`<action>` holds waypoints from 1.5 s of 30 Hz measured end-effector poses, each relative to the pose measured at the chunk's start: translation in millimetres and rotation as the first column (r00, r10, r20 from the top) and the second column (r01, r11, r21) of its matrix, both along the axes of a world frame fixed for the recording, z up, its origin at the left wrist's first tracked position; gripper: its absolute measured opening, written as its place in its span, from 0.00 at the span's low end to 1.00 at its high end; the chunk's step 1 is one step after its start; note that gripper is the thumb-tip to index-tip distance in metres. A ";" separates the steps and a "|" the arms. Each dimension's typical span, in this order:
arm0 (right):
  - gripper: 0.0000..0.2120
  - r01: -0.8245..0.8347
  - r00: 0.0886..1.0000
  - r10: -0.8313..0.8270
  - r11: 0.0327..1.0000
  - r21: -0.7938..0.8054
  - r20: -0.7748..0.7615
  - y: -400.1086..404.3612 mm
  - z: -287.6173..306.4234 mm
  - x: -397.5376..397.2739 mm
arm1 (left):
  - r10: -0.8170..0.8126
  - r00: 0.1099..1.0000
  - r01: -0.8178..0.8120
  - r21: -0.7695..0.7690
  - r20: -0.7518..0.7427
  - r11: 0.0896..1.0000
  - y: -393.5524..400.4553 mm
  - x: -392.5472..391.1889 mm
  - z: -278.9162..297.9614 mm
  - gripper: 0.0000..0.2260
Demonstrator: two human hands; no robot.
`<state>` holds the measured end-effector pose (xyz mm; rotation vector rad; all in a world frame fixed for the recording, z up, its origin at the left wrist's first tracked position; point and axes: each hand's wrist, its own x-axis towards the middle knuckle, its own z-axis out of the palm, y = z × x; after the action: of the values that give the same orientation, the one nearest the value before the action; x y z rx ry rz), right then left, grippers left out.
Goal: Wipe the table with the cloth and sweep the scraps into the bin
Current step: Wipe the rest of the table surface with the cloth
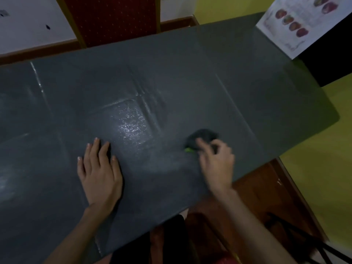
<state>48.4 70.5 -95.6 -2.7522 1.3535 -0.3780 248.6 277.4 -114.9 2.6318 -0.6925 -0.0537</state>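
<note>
Head view: right hand (216, 162), blurred, grip bunched on dark cloth (202, 139), centre-right on worktop (247, 63). Left hand (100, 168) flat, grip spread, holding nothing. I'd press evenly, overlap strokes. No scraps or bin visible.

A red upholstered chair (112, 18) with a dotted pattern stands at the far side, a printed sheet showing fruit pictures (302, 20) lies upper right over a black box (331, 60), yellow-green floor (323, 168) beyond.
</note>
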 end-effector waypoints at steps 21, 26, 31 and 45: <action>0.15 0.088 0.996 -0.088 0.996 0.010 -0.023 -117.7 16.3 -135.7 | 0.361 0.933 -0.361 0.039 0.003 0.932 8.5 -83.1 7.7 0.20; 0.12 -0.265 0.949 0.257 0.964 0.017 0.183 -67.2 14.5 -19.3 | 0.194 0.980 -0.194 -0.002 0.034 0.981 -52.9 -77.6 17.0 0.19; 0.13 -0.863 0.501 0.865 0.502 -0.054 0.038 -47.1 0.5 41.9 | 0.137 0.989 -0.137 -0.003 -0.062 0.991 -80.3 -48.1 9.9 0.23; 0.11 0.124 0.956 -0.152 0.985 0.122 0.251 -144.0 -3.2 53.4 | 0.141 0.989 -0.143 -0.053 -0.041 0.988 -121.4 -7.5 31.7 0.17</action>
<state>101.7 -73.6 -98.8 -2.4278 1.4533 -0.6314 241.1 156.0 -83.2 2.6114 -0.4856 -0.0416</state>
